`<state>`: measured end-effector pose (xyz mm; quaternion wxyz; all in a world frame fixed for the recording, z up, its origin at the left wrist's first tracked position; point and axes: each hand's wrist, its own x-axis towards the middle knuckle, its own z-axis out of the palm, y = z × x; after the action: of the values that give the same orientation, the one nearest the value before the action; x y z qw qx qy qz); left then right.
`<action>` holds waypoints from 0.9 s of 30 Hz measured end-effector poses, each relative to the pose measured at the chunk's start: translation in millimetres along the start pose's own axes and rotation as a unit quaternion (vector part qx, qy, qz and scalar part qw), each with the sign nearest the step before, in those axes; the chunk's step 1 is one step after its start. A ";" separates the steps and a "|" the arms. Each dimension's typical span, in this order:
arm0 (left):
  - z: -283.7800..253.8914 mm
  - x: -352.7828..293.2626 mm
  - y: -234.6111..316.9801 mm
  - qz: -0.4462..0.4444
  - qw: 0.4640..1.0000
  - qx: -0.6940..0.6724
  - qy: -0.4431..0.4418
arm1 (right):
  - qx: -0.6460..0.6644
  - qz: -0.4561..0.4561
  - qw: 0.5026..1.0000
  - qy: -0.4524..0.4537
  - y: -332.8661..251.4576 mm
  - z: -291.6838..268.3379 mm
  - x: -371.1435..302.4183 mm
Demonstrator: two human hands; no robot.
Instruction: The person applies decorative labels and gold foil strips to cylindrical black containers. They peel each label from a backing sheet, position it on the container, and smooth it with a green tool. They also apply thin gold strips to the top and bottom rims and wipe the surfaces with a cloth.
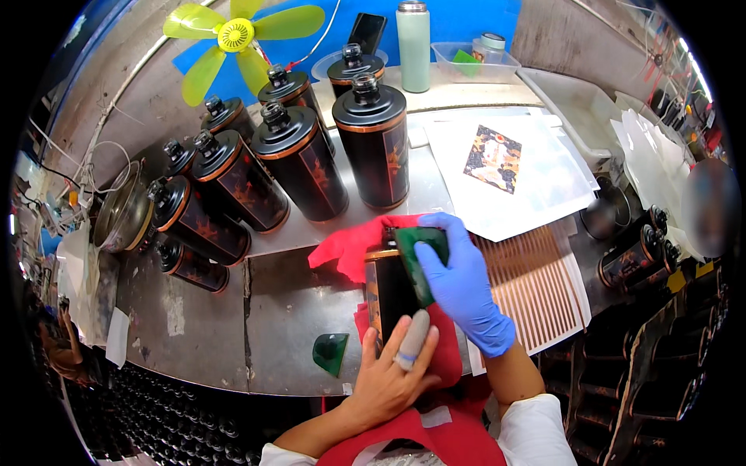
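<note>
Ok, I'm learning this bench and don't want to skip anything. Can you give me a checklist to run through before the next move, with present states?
1. Red cloth showing on both sides of the worked bottle: ok.
2. Left hand on the bottle's near part: ok.
3. Green scraper held in the right hand: ok.
4. Both hands gloved: not ok; only the right is, while the left has one finger sleeve.
5. Second scraper clear of both hands: ok.
6. Surface beneath the scraper smooth: cannot tell, it's covered.

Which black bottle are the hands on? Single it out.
The bottle against the red cloth: the left hand touches it, and the gloved right hand holds a green piece over it. No hand touches the other bottles.
</note>
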<state>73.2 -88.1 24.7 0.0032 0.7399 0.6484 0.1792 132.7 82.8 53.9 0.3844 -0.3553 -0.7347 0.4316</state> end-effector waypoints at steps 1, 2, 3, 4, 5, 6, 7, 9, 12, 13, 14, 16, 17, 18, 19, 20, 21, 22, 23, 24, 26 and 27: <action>9.2 1.0 -4.6 -0.024 0.999 0.032 0.009 | 0.029 0.046 0.998 -0.038 -2.2 1.2 0.3; 10.8 -4.0 -7.2 -0.023 0.999 0.022 0.031 | 0.039 0.045 0.998 -0.021 2.1 0.5 -0.8; 11.8 -9.1 -11.2 -0.041 0.998 -0.024 0.039 | 0.053 0.042 0.998 -0.008 12.0 1.5 -1.6; 13.9 -14.2 -13.7 -0.058 0.995 -0.073 0.045 | 0.065 0.043 0.997 0.007 24.5 0.0 -4.4; 19.7 -20.7 -17.9 -0.074 0.987 -0.128 0.065 | 0.146 0.086 0.986 0.012 42.7 -0.9 -8.4; 26.1 -27.4 -24.0 -0.090 0.976 -0.177 0.087 | 0.174 0.118 0.978 0.014 54.8 -2.6 -11.5; 28.9 -32.2 -28.4 -0.103 0.963 -0.226 0.109 | 0.178 0.131 0.975 0.022 63.1 -4.0 -14.6; 24.0 -39.1 -32.3 -0.118 0.967 -0.217 0.063 | 0.179 0.137 0.974 0.031 65.5 -5.0 -15.4; 14.3 -34.7 -21.1 -0.108 0.977 -0.162 0.088 | 0.136 0.093 0.986 0.032 46.6 -9.8 -11.4; 15.2 -31.1 -15.4 -0.082 0.982 -0.127 0.111 | 0.101 0.064 0.992 0.030 30.2 -9.5 -7.0; 14.6 -27.8 -10.4 -0.058 0.986 -0.089 0.132 | 0.068 0.035 0.997 0.025 15.9 -6.1 -3.9; 5.0 -4.3 -6.9 -0.057 0.998 -0.033 0.009 | 0.028 0.011 1.000 -0.002 -2.7 -1.4 -2.0; 6.8 -5.5 -9.0 -0.054 0.996 -0.069 0.036 | 0.024 0.006 1.000 0.001 0.5 0.4 -2.8; 12.3 -7.0 -15.2 -0.048 0.992 -0.104 0.061 | 0.019 0.003 1.000 0.007 10.2 4.9 -3.8; 16.1 -11.7 -19.1 -0.069 0.984 -0.152 0.058 | 0.059 0.028 0.998 0.013 21.9 4.8 -5.5; 20.1 -19.4 -22.0 -0.090 0.974 -0.200 0.056 | 0.098 0.053 0.994 0.019 35.7 2.0 -7.7; 23.3 -27.3 -23.7 -0.112 0.961 -0.247 0.053 | 0.162 0.087 0.983 0.025 47.0 0.2 -10.8; 27.9 -35.1 -27.2 -0.135 0.950 -0.279 0.026 | 0.181 0.118 0.976 0.022 57.4 -0.8 -12.5; 32.4 -43.0 -30.9 -0.158 0.938 -0.310 0.000 | 0.177 0.128 0.976 0.023 62.1 -4.2 -16.2; 32.8 -45.6 -34.2 -0.178 0.923 -0.340 -0.026 | 0.173 0.136 0.975 0.025 63.0 -6.3 -17.2; 27.9 -47.3 -34.6 -0.187 0.917 -0.351 -0.021 | 0.170 0.115 0.978 0.026 57.6 -7.3 -14.5; 16.4 -41.9 -27.2 -0.169 0.941 -0.292 0.001 | 0.166 0.106 0.980 0.029 53.5 -9.2 -13.2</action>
<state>47.5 -120.4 -8.0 0.2485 0.5856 0.6835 0.3580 157.0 94.9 4.9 0.4111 -0.3743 -0.5997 0.5756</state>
